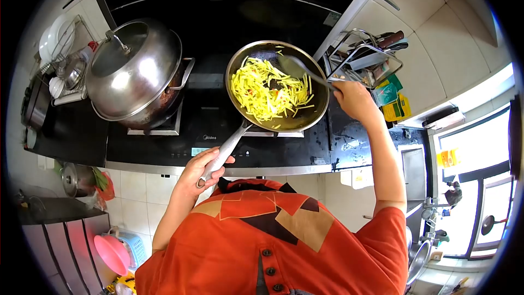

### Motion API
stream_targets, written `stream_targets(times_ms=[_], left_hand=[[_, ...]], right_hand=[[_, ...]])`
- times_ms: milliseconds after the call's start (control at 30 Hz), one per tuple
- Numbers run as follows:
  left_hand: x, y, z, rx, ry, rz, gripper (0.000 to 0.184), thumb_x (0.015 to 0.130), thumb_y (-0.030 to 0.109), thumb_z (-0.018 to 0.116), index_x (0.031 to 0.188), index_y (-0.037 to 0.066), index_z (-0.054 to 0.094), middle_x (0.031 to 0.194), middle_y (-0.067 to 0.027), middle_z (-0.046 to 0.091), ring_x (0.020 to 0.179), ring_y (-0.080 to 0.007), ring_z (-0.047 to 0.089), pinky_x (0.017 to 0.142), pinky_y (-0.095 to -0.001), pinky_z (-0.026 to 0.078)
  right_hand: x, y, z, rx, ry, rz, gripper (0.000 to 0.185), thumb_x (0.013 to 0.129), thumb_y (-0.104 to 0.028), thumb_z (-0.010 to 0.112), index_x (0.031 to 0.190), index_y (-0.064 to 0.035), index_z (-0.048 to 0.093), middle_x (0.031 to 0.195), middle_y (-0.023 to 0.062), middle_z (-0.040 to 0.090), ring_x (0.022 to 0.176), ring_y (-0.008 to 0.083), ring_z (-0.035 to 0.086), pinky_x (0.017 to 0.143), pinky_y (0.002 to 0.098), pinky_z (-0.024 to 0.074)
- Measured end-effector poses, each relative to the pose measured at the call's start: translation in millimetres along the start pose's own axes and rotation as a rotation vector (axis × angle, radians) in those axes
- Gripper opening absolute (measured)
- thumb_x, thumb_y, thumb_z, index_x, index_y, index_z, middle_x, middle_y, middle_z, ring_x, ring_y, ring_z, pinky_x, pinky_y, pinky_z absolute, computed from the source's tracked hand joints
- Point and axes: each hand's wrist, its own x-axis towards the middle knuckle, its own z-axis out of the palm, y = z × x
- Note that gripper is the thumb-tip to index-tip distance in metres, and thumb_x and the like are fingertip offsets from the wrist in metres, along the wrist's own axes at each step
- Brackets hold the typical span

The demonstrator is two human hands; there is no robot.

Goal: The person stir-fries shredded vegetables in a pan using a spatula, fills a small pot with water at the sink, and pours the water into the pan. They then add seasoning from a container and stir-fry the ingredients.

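Observation:
My left hand [199, 170] is wrapped round the grey handle of a frying pan [240, 114], which sits over the right burner. Thin yellow-green vegetable strips [265, 90] with a few red bits fill much of the pan. In my right hand [355, 100] is the handle of a spatula [297, 68]. Its dark, rounded head is inside the pan at the upper right of the strips, and its lower edge is hard to make out.
A large wok with a domed steel lid [134, 76] stands on the left burner of the black stove [204, 117]. To the right are a knife rack [365, 57] and yellow and green packets [396, 109]. A dish rack [71, 95] is at the far left.

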Motion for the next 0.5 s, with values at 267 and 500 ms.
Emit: stream_targets(times_ms=[267,500], left_hand=[[3,-5,-3,0.018,0.033,-0.018,0.028,0.098,0.019,0.046,0.12,0.0,0.048,0.097,-0.0177,0.064,0.052,-0.0107,0.049,0.032,-0.02,0.036],[4,-4,1,0.005,0.016,-0.024,0.03,0.099,0.019,0.044,0.123,0.001,0.048,0.098,-0.0172,0.064,0.052,-0.0105,0.048,0.032,-0.0197,0.036]], right_hand=[[73,-86,25,-0.286,0.009,0.1,0.017,0.081,-0.01,0.058,0.091,-0.0034,0.07,0.092,0.018,0.07,0.087,0.0307,0.069,0.073,0.0397,0.0567],[12,-101,32,-0.344,-0.029,-0.244,0.008,0.078,-0.007,0.06,0.081,-0.007,0.067,0.075,0.0124,0.067,0.076,0.0289,0.068,0.064,0.0397,0.0551]])
